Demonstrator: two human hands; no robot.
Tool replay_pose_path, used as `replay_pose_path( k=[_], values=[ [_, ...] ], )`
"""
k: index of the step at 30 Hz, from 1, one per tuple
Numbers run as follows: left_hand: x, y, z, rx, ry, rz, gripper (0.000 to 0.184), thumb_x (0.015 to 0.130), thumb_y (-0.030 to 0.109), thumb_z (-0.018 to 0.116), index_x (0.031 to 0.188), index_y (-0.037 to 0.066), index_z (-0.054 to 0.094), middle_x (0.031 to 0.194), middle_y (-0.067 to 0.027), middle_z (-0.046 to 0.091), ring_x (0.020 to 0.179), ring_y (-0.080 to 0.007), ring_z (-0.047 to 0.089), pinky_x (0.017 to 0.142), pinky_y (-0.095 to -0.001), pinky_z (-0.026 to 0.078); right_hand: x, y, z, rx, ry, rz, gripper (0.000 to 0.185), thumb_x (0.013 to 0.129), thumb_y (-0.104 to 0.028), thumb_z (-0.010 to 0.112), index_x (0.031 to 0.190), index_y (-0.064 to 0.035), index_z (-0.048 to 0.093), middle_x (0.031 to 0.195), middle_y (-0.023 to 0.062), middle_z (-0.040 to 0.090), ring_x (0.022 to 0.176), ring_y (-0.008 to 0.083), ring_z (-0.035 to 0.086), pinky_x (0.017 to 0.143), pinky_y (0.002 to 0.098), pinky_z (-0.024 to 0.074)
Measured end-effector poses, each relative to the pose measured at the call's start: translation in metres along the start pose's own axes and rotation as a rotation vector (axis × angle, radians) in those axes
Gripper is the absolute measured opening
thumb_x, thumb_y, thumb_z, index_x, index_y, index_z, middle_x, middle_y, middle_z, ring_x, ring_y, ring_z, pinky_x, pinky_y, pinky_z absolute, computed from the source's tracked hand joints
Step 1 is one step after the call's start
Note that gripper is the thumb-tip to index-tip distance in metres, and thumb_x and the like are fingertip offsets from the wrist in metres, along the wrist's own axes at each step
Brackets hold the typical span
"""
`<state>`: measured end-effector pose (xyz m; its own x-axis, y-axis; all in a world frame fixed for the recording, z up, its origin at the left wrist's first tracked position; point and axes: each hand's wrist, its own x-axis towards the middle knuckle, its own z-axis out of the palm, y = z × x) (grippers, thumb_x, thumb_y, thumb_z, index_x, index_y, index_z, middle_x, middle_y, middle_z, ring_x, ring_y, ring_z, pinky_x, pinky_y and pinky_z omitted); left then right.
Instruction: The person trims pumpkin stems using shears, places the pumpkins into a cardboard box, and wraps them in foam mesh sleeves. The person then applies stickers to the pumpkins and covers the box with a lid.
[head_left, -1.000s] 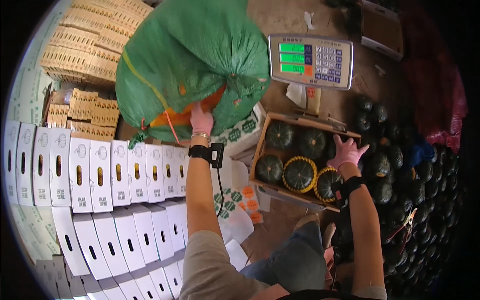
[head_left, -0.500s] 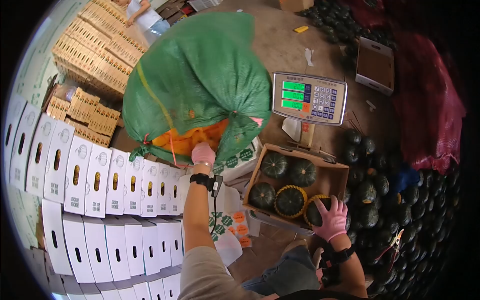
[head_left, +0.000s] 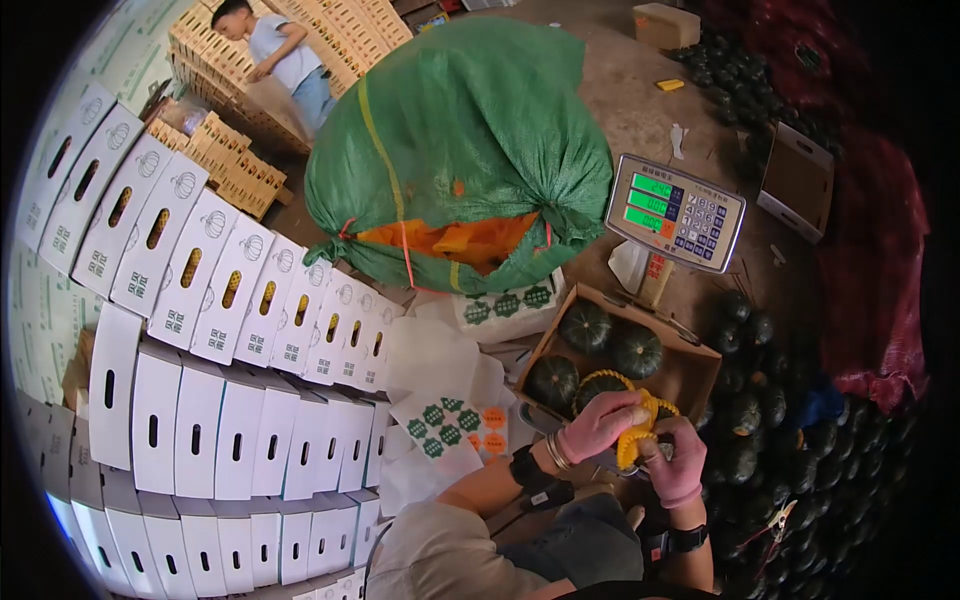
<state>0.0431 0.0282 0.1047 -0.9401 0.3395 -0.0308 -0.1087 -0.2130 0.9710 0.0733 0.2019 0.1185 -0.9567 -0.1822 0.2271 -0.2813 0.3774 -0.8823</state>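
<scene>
My left hand (head_left: 598, 426), in a pink glove, pinches a yellow foam net sleeve (head_left: 632, 446). Gripping the sleeve's other side is my right hand (head_left: 676, 462), gloved the same way. Both hands are over the near right part of an open cardboard box (head_left: 692, 362). Inside the box lie several dark green pumpkins (head_left: 636, 349); one close to my left hand has a yellow net around it. My hands hide part of the box's near side. Beyond the box stands a scale display (head_left: 676, 213) with lit green readouts.
A big green woven sack (head_left: 460, 130) gapes with yellow-orange nets inside. White cartons (head_left: 225, 290) stand in rows on the left. Many loose pumpkins (head_left: 800, 440) cover the floor on the right, with pruning shears (head_left: 782, 520) among them. Another person (head_left: 285, 55) stands at the back left.
My left hand has come from the sack opening to the box, and a yellow net is now between both hands. My right hand has left the pumpkin it was on. The view has shifted.
</scene>
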Motion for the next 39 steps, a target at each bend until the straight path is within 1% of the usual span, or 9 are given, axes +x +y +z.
replay_pose_path(
  k=[6, 12, 20, 22, 23, 26, 28, 30, 39],
  values=[
    [0.015, 0.010, 0.029, 0.731, -0.098, 0.444, 0.034, 0.085, 0.028, 0.061, 0.101, -0.001, 0.050, 0.090, -0.0162, 0.053, 0.081, -0.0364, 0.052, 0.074, -0.0341, 0.045, -0.008, 0.017, 0.003, 0.424, 0.249, 0.128, 0.034, 0.076, -0.008, 0.056, 0.108, -0.0009, 0.046, 0.101, 0.0079, 0.050, 0.094, 0.0152, 0.052, 0.086, 0.0272, 0.0419],
    [0.011, -0.019, 0.026, 0.421, -0.139, 0.440, 0.044, 0.077, 0.027, 0.071, 0.104, 0.000, 0.049, 0.094, -0.0171, 0.053, 0.083, -0.0363, 0.053, 0.076, -0.0384, 0.044, -0.006, 0.014, -0.001, 0.769, 0.223, 0.126, 0.054, 0.078, -0.029, 0.069, 0.116, -0.0037, 0.040, 0.107, 0.0041, 0.046, 0.101, 0.0145, 0.046, 0.090, 0.0271, 0.0371],
    [0.001, -0.011, 0.015, 0.809, -0.008, 0.213, 0.041, 0.069, 0.007, 0.071, 0.105, 0.002, 0.053, 0.096, -0.0145, 0.056, 0.089, -0.0337, 0.056, 0.078, -0.0375, 0.047, -0.010, 0.013, -0.004, 0.054, 0.350, 0.232, 0.034, 0.067, 0.004, 0.064, 0.097, -0.0023, 0.049, 0.087, 0.0081, 0.051, 0.078, 0.0207, 0.052, 0.071, 0.0288, 0.0447],
    [-0.002, -0.015, 0.013, 0.261, -0.040, -0.175, 0.045, 0.071, 0.006, 0.071, 0.112, 0.003, 0.052, 0.102, -0.0146, 0.057, 0.093, -0.0322, 0.057, 0.079, -0.0357, 0.048, -0.006, 0.019, -0.002, -0.238, 0.370, 0.092, 0.034, 0.062, 0.008, 0.054, 0.094, -0.0006, 0.052, 0.086, 0.0124, 0.052, 0.078, 0.0289, 0.054, 0.071, 0.0329, 0.0456],
    [-0.004, -0.016, 0.010, -0.014, -0.049, -0.367, 0.048, 0.071, 0.006, 0.071, 0.115, 0.003, 0.052, 0.106, -0.0147, 0.058, 0.095, -0.0315, 0.058, 0.080, -0.0348, 0.049, -0.008, 0.023, -0.003, -0.180, 0.272, 0.102, 0.029, 0.063, 0.009, 0.053, 0.090, -0.0001, 0.053, 0.083, 0.0131, 0.052, 0.078, 0.0302, 0.054, 0.070, 0.0344, 0.0458],
    [-0.008, -0.031, -0.005, 0.676, -0.189, 0.417, 0.044, 0.078, 0.008, 0.068, 0.118, 0.003, 0.051, 0.109, -0.0108, 0.058, 0.099, -0.0239, 0.058, 0.083, -0.0314, 0.048, -0.026, 0.048, -0.006, 0.541, 0.131, 0.369, 0.022, 0.066, 0.011, 0.052, 0.084, 0.0030, 0.061, 0.084, 0.0118, 0.062, 0.078, 0.0267, 0.061, 0.073, 0.0349, 0.0486],
    [-0.012, -0.023, -0.015, 0.375, -0.317, 0.150, 0.039, 0.085, 0.013, 0.062, 0.119, 0.000, 0.050, 0.107, -0.0045, 0.057, 0.102, -0.0144, 0.055, 0.088, -0.0286, 0.045, -0.032, 0.037, -0.023, 1.464, 0.051, 0.818, 0.023, 0.068, 0.011, 0.054, 0.088, 0.0047, 0.063, 0.090, 0.0121, 0.066, 0.082, 0.0236, 0.064, 0.077, 0.0331, 0.0498],
    [-0.006, -0.005, -0.007, -0.326, -0.470, -0.376, 0.032, 0.089, 0.012, 0.058, 0.117, -0.001, 0.052, 0.103, -0.0001, 0.056, 0.101, -0.0090, 0.053, 0.089, -0.0257, 0.043, -0.046, 0.040, -0.027, 1.085, -0.108, 0.554, 0.022, 0.071, 0.007, 0.058, 0.092, 0.0077, 0.064, 0.095, 0.0133, 0.067, 0.087, 0.0216, 0.065, 0.082, 0.0305, 0.0499],
    [-0.002, -0.011, 0.022, 0.351, -0.225, 0.150, 0.025, 0.077, 0.005, 0.068, 0.101, 0.006, 0.063, 0.100, -0.0071, 0.060, 0.096, -0.0195, 0.058, 0.086, -0.0275, 0.044, -0.039, 0.020, 0.000, 1.223, 0.218, 0.540, 0.019, 0.078, 0.003, 0.061, 0.097, 0.0001, 0.064, 0.101, 0.0068, 0.062, 0.093, 0.0157, 0.060, 0.083, 0.0260, 0.0474]
  ],
)
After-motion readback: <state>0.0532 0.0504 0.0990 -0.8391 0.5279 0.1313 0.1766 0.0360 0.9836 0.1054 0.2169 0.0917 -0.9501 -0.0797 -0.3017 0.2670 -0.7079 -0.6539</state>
